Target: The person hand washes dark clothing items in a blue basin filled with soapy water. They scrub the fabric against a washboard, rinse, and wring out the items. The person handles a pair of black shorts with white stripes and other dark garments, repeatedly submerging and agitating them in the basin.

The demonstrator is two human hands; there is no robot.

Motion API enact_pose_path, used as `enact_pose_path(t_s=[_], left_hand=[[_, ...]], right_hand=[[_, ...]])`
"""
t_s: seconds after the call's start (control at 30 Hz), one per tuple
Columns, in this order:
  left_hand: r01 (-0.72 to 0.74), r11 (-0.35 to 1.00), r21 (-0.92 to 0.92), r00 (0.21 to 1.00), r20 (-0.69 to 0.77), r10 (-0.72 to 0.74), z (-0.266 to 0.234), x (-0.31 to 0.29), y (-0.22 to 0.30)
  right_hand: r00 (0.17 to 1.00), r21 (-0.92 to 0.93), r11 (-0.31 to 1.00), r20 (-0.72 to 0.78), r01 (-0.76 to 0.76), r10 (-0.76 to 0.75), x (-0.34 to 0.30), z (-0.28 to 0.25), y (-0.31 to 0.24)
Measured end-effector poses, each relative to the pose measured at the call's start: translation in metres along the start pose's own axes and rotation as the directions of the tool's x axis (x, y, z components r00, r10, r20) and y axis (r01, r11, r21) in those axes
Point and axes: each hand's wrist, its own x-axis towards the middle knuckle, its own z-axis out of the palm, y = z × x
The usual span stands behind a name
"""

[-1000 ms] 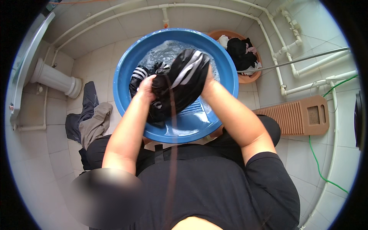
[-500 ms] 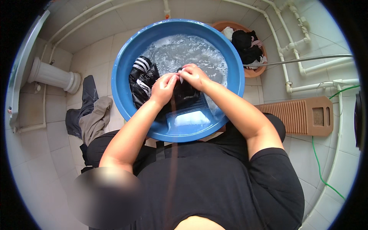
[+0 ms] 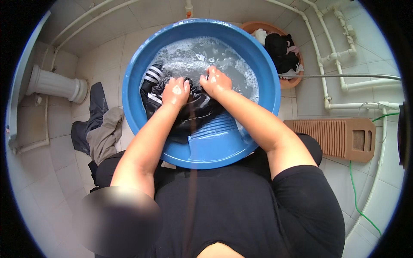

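Bright, soft light overall
My left hand point(image 3: 176, 91) and right hand point(image 3: 217, 81) glint wet; pipes point(image 3: 365, 85) bow toward the black rim, and a blurred patch point(image 3: 117, 221) hides the lower left.

Floor point(image 3: 112, 71): pale tile, square-laid, dark joints.
Centre: large blue basin point(image 3: 215, 159), round, upright; its underside hidden, so direct contact with the floor cannot be told.
Left: dark grey garment point(image 3: 97, 103), crumpled, one length stretched toward the far side; grey-beige garment point(image 3: 106, 135), bunched, overlapping its right edge.
Far left: white pedestal point(image 3: 56, 84), round, flared base on the tiles.
Far right: terracotta-coloured basin point(image 3: 291, 82), round, smaller than the blue.
Right: brown washboard point(image 3: 320, 137), ribbed, slotted at one end; flat or propped, unclear.
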Motion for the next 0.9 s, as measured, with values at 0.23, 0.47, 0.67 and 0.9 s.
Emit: enact_pose_path(t_s=[0.23,0.47,0.67,0.9], left_hand=[[-0.205,0.861,-0.466,0.978,-0.054,0.204,-0.023,-0.074,0.014],[-0.330,0.944,0.009,0.944,-0.009,0.331,-0.011,-0.028,0.026],[-0.069,0.964,-0.258,0.989,0.112,0.101,-0.021,-0.035,0.016],[-0.458,0.887,-0.052,0.883,0.083,0.461,-0.025,-0.077,0.032]], right_hand=[[0.919,0.324,0.881,0.074,0.345,-0.387,-0.067,-0.042,0.011],[0.977,0.081,0.996,0.206,0.040,-0.056,-0.045,-0.026,-0.002],[0.976,0.010,0.984,0.128,0.179,-0.179,-0.039,-0.025,0.009],[0.870,-0.007,0.873,0.096,0.487,-0.484,-0.098,-0.041,0.007]])
